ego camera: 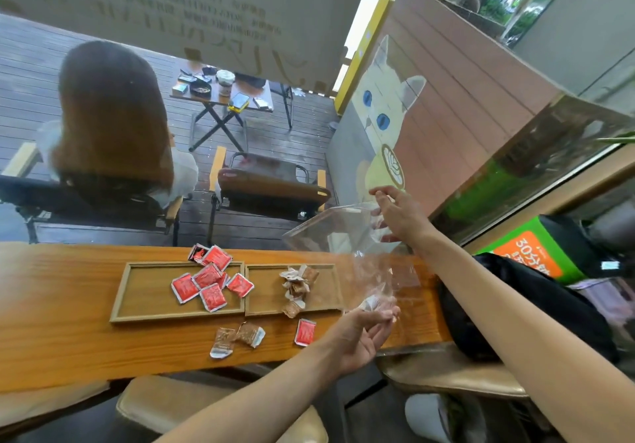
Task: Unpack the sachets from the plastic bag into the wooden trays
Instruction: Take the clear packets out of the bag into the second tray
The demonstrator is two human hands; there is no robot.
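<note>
Sachets lie in three places on the counter (68, 322), described here from the near edge outward. Nearest, the left hand (364, 332) pinches the low corner of the clear bag (343, 233), its fingertips closed on the film; something pale sits by that pinch, and whether it is a last sachet or only crumpled plastic cannot be told. Loose on the counter, short of the trays, lie two brown sachets (237, 338) and one red sachet (304, 332). Beyond them stand two wooden trays side by side, touching: the left tray (144, 291) holds a cluster of red sachets (206, 288), with two more red ones (211, 256) at its far rim, and the right tray (330, 288) holds a heap of brown sachets (297, 286), one hanging over its near rim. Farther out and higher, the right hand (398, 216) holds the raised end of the bag; its thumb and forefinger look spread, so how firmly it grips cannot be told. Step in hand, by judgement: the bag is being emptied and appears nearly or wholly spent. Next move calls for putting the bag aside, then sorting the three strays by colour, brown to the right tray and red to the left.
</note>
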